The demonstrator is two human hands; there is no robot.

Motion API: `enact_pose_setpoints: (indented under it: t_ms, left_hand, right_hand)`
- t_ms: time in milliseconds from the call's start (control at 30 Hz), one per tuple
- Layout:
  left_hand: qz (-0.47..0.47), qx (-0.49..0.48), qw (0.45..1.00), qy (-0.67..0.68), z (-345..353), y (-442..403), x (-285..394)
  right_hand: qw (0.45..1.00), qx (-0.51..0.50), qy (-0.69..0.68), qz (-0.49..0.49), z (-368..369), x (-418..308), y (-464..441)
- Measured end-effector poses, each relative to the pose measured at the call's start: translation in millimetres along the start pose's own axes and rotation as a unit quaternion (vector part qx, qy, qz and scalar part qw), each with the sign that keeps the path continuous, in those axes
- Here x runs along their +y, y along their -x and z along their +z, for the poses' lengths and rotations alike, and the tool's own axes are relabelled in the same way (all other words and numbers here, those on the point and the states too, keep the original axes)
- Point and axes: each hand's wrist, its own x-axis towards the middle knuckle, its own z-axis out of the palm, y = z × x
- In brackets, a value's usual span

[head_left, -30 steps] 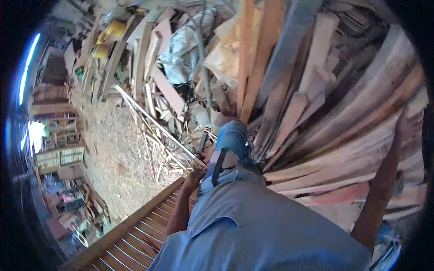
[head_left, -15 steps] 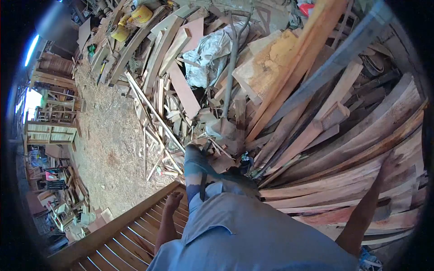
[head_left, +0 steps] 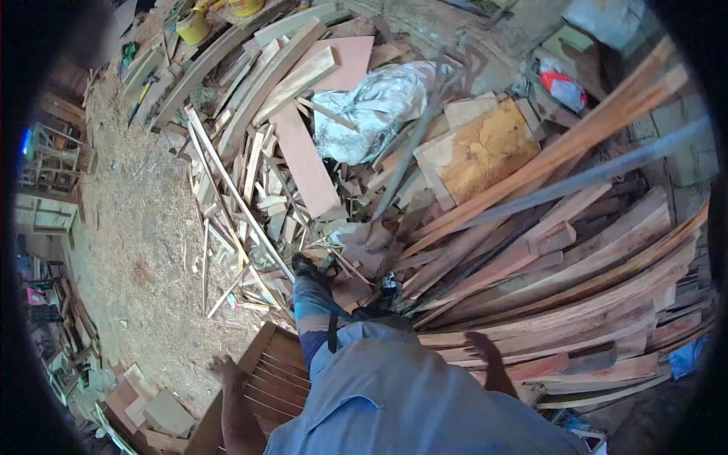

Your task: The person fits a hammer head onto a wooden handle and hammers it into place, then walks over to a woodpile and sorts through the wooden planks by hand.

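Note:
My left hand [head_left: 227, 371], fingers apart, is beside the top edge of a slatted wooden frame [head_left: 274, 371]; whether it touches the wood I cannot tell. On the other side of my body, my right hand [head_left: 479, 345] has its fingers spread and holds nothing. Long sawn planks [head_left: 546, 322] lie stacked close to it, and contact with them is unclear. My legs stand between the frame and the stack, with a shoe [head_left: 303, 265] among wood scraps.
Offcuts [head_left: 265, 189], a white sack [head_left: 379, 106] and a stained board [head_left: 493, 148] are heaped ahead. Long beams [head_left: 553, 171] slant out on the right. Sawdust covers the floor [head_left: 136, 227] on the left. A yellow container [head_left: 193, 26] stands at the far left.
My right hand has come back from far out along the planks to near my body. My left hand has moved left and its fingers have spread. The view has shifted.

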Motion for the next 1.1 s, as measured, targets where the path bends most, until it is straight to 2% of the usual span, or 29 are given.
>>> enact_pose_setpoints:
  t_ms: [67,167,267,333,400,533,600,633,667,700,733,800,833,867,933,1033,1100]
  left_hand:
    - [0.008,-0.091,0.996,0.019,11.7,-19.7,-24.1]
    - [0.023,-0.161,0.986,0.048,32.2,-39.2,-45.0]
    - [0.037,-0.156,0.983,0.091,53.6,-48.8,-49.9]
    - [0.041,-0.145,0.98,0.133,61.8,-48.8,-51.5]
    - [0.046,-0.135,0.976,0.162,69.9,-44.5,-55.4]
    - [0.048,-0.116,0.966,0.228,82.4,-36.7,-51.9]
    - [0.043,-0.107,0.961,0.25,90.9,-32.5,-48.7]
    - [0.039,-0.102,0.959,0.261,96.6,-28.9,-47.7]
    - [0.034,-0.093,0.957,0.274,98.2,-30.2,-45.3]
    - [0.028,-0.084,0.954,0.287,101.9,-25.2,-44.6]
    - [0.023,-0.079,0.95,0.303,96.6,-19.1,-44.3]
    - [0.021,-0.066,0.934,0.351,79.8,0.5,-47.0]
    - [-0.012,-0.065,0.918,0.391,70.4,9.1,-48.8]
    - [-0.044,-0.064,0.9,0.429,66.0,10.1,-49.1]
    - [-0.101,-0.06,0.923,0.365,70.2,2.3,-44.3]
    - [-0.15,-0.053,0.927,0.339,76.4,-16.9,-39.6]
    - [-0.147,-0.044,0.916,0.371,70.4,-30.8,-44.3]
  right_hand:
    - [0.999,0.008,0.044,0.014,87.8,-39.8,13.1]
    - [0.987,-0.069,-0.065,-0.129,168.2,-70.2,-7.4]
    - [0.991,0.005,0.113,-0.07,240.9,-173.7,20.7]
    - [0.965,-0.04,0.207,-0.158,249.8,-211.4,5.7]
    - [0.949,-0.039,0.242,-0.198,254.6,-233.4,-15.8]
    - [0.972,0.022,0.179,-0.151,283.3,-308.6,-52.6]
    - [0.949,-0.009,0.26,-0.179,315.2,-340.0,-46.3]
    - [0.934,-0.018,0.296,-0.198,328.0,-358.7,-43.9]
    - [0.867,-0.038,0.363,-0.341,334.7,-360.7,-55.9]
    - [0.773,-0.03,0.415,-0.479,340.9,-362.5,-68.8]
    - [0.69,-0.028,0.482,-0.538,347.2,-373.1,-77.2]
    - [0.742,-0.076,0.515,-0.422,367.6,-399.2,-89.5]
    - [0.761,-0.094,0.532,-0.361,377.3,-412.0,-96.4]
    - [0.732,-0.095,0.587,-0.333,399.1,-436.9,-82.3]
    - [0.759,-0.073,0.588,-0.268,436.6,-463.5,-82.8]
    - [0.884,-0.046,0.419,-0.205,505.3,-503.8,-90.5]
    - [0.928,-0.079,0.298,-0.21,551.7,-525.2,-92.0]
